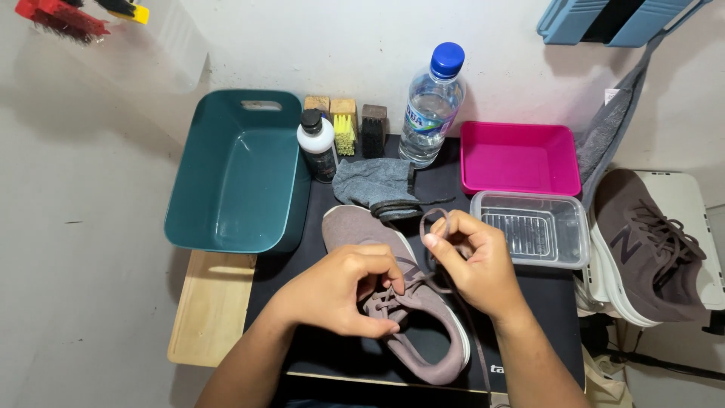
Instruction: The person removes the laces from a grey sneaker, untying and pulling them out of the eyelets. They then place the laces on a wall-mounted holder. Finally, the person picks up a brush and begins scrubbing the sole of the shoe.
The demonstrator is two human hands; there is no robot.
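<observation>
Teal plastic sits furthest left from where I'm watching: an empty basin [238,170] on the dark mat [547,298], with a pale wooden board [211,306] poking out beneath its near edge. Just right of it stand a white bottle with a black cap [317,143], three small brushes [347,125] against the wall, and a folded grey cloth [375,183] in front of them.

My left hand [340,291] comes next, fingers curled shut and pinching the mauve shoe [400,302] at its lace eyelets, pinning the upper down. The shoe lies in the middle of the mat, toe pointing away from me towards the cloth. My right hand [472,261] is closed on the lace [436,227], thumb and forefinger holding a loop raised just above the tongue.

I judge the shoe light and soft in the upper, stiffer along the white sole, so the sole edge or the eyelet band gives the surest hold. The lace looks thin, limp and a little slippery; it wants a firm pinch close to the eyelet.

Behind the right hand stands a clear water bottle with a blue cap [432,106]. Further right are a pink tray [519,159], a clear lidded container [532,227], and the matching second shoe [649,249] resting on a white stool [683,200].
</observation>
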